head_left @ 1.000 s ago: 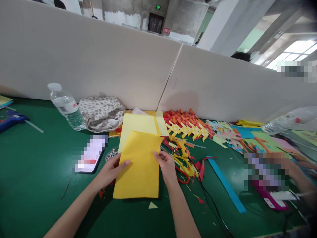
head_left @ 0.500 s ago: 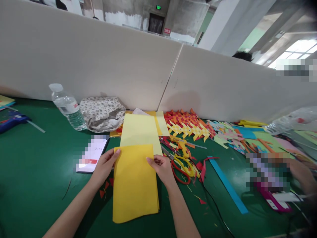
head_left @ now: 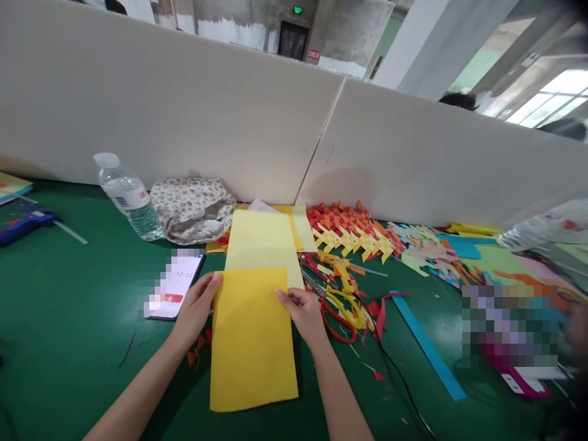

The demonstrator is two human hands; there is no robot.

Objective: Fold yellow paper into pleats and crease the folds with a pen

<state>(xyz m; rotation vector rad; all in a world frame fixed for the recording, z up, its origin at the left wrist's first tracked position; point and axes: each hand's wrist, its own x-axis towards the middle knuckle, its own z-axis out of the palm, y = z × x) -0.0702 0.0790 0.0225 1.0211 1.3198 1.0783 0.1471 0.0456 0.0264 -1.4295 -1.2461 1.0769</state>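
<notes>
A deep yellow sheet of paper (head_left: 253,343) is held upright-wise in front of me, above the green table. My left hand (head_left: 201,301) pinches its upper left edge, thumb on the front. At the upper right edge my right hand (head_left: 302,311) grips it the same way; the fingers behind the paper are partly hidden. Just beyond lies a pale yellow sheet (head_left: 261,239), its near end covered by the deep yellow one. A phone (head_left: 177,285) with its screen lit lies by my left hand. Scissors with red and yellow handles (head_left: 340,315) lie right of my right hand.
A water bottle (head_left: 131,199) and a patterned cloth bundle (head_left: 195,208) stand by the partition (head_left: 206,116). Folded red and yellow paper pieces (head_left: 349,229), a yellow glue gun (head_left: 342,272), its black cord and a blue strip (head_left: 429,346) lie right. A blue glue gun (head_left: 30,223) lies left.
Both hands keep their hold on the yellow paper. Its lower right edges, slightly fanned before, now look aligned. The view has shifted slightly, and the blurred hand at far right has moved outward.
</notes>
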